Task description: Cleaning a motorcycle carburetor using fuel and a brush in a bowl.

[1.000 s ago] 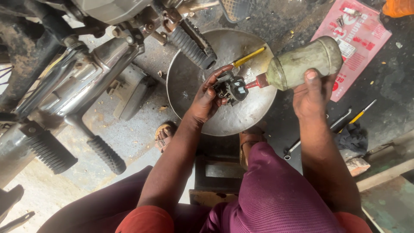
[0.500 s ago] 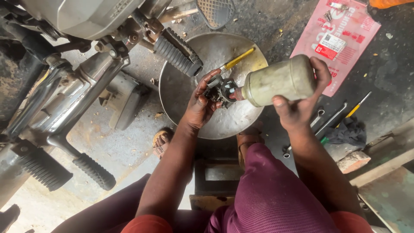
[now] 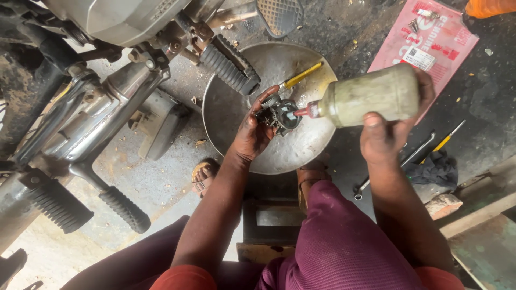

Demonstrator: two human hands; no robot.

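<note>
Carburetor (image 3: 279, 114) is gripped in left hand (image 3: 252, 134) over metal bowl (image 3: 236, 107), partly hidden by fingers. Bottle (image 3: 371, 96) is clasped in right hand (image 3: 384, 137), red nozzle (image 3: 306, 111) touching carburetor. Bottle contents unclear.

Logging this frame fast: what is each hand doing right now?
Left hand: closed around a small dark engine part.
Right hand: closed around a squeeze bottle.
</note>
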